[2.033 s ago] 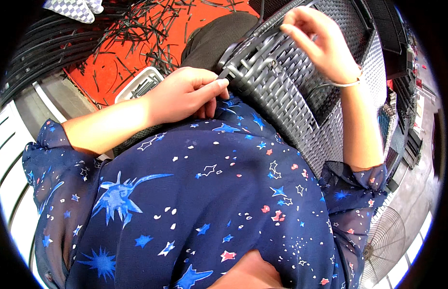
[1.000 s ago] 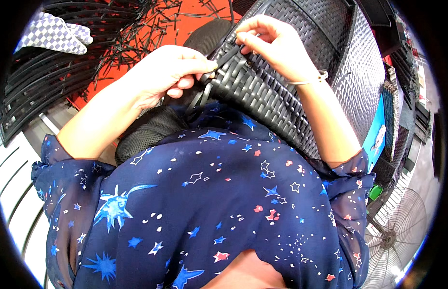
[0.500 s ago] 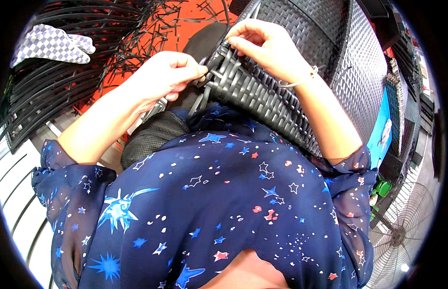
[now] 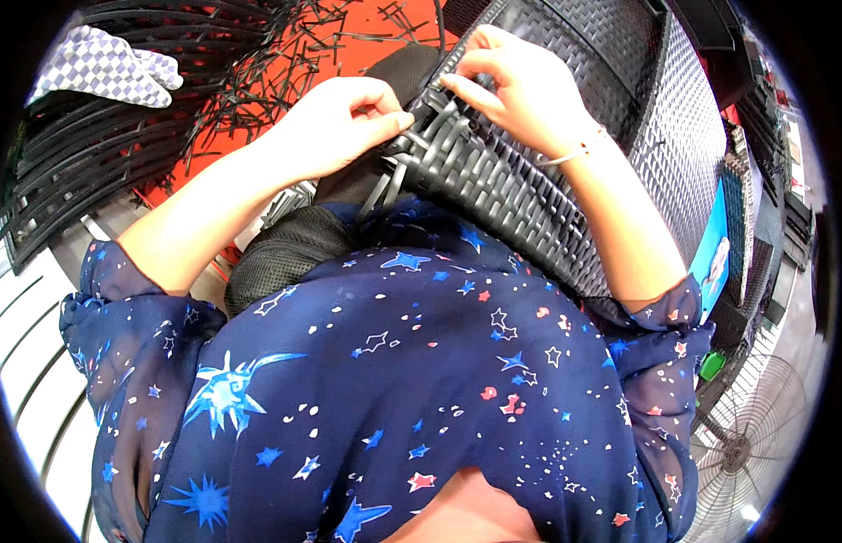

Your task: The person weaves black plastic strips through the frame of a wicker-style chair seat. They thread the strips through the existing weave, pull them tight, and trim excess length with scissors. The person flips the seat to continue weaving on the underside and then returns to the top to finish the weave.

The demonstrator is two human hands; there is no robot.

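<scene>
A black woven wicker panel [image 4: 493,176], part of a larger wicker piece, tilts across my lap with its corner between my hands. My left hand [image 4: 353,127] is closed at that corner, thumb and forefinger pinching a thin black strip where the weave ends. Just right of it, my right hand [image 4: 529,95] has bent fingers, the thumb touching the panel's upper edge and a gap between thumb and forefinger. Below the left fingertips, loose strip ends [image 4: 385,192] hang from the corner. The strip is mostly hidden by my fingers.
Long black strips [image 4: 86,172] lie bundled at left, under a checkered glove [image 4: 113,68]. Short black scraps cover a red surface [image 4: 344,45] at the far side. A tall wicker side [image 4: 679,136] rises at right. A fan [image 4: 736,452] stands at lower right.
My left hand has moved slightly right and up along the panel's corner. The right hand has shifted slightly right, and its thumb and forefinger are farther apart.
</scene>
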